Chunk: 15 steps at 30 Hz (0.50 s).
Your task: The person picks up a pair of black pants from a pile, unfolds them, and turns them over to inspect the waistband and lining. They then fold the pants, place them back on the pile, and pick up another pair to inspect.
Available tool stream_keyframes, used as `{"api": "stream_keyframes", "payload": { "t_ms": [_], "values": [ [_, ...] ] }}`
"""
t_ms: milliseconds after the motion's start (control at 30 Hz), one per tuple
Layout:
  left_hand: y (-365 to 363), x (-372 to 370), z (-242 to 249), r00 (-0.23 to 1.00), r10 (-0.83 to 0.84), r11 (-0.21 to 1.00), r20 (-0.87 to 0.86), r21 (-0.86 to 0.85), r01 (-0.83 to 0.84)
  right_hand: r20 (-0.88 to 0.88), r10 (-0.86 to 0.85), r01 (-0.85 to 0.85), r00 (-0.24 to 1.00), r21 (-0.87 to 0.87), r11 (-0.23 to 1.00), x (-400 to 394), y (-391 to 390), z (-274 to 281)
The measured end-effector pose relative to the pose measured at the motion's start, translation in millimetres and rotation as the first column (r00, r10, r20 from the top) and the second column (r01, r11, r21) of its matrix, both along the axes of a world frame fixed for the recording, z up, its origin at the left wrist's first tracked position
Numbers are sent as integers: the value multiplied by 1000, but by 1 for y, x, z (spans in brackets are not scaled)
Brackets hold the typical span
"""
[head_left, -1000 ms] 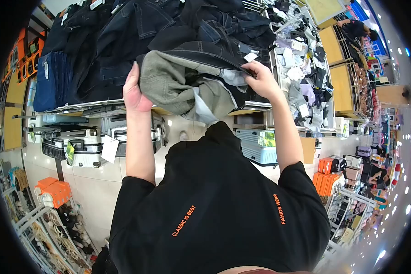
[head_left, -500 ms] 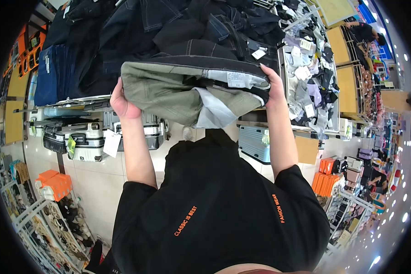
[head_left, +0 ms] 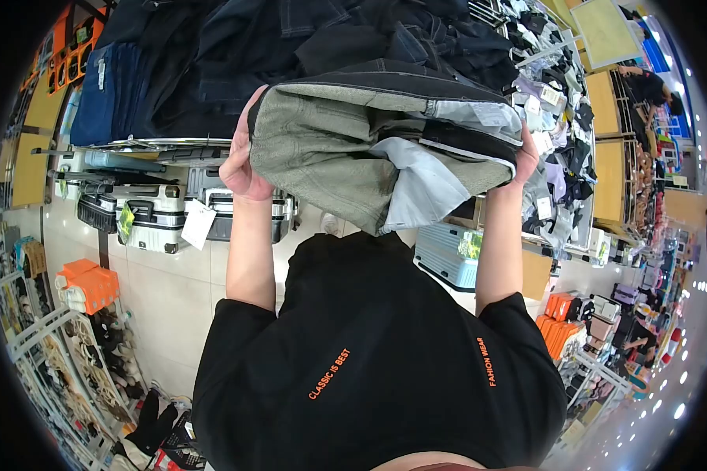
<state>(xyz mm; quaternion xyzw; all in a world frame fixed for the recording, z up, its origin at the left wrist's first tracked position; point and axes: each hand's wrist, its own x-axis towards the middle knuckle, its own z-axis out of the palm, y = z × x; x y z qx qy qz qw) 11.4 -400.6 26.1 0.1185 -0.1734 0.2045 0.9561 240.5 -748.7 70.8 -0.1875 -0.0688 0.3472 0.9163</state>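
Note:
A pair of black jeans (head_left: 322,157) is stretched between my hands by the waistband, its grey-green inner side facing me. Light grey pocket lining (head_left: 424,192) hangs from the opening. My left hand (head_left: 247,165) is closed on the left end of the waistband, thumb and fingers partly behind the cloth. On the right end my right hand (head_left: 528,157) grips the edge, its fingers mostly hidden by the fabric. Just beyond lies a heap of dark jeans (head_left: 236,47) on a display table, with a folded blue stack (head_left: 110,94) at its left.
Silver suitcases (head_left: 157,220) stand under the table at left, and a light blue suitcase (head_left: 448,255) at right. A bin of small grey and white garments (head_left: 562,149) adjoins the table. Orange boxes (head_left: 86,284) and shoe racks (head_left: 63,369) are behind left. A person (head_left: 652,86) is far right.
Both hands have moved to the right in view with the jeans, which appear larger and opened a little wider at the waist. The heap has shifted slightly in view.

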Motion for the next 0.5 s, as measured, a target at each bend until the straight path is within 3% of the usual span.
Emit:
{"api": "stream_keyframes", "payload": {
  "t_ms": [233,367,400,500],
  "values": [
    [-6,1,4,997,22,1000,-80,-5,-23,10,-26,27,1000,-24,999,-17,1,-2],
    [-8,4,2,994,8,999,-113,37,-4,28,24,-24,999,22,999,-21,-5,-7],
    [-7,4,0,989,6,999,-148,42,0,36,36,-41,999,132,990,-23,-2,-7],
    [-8,9,-2,983,-32,999,-181,35,39,13,-3,1,1000,128,992,-19,-6,-9]
  ]
}}
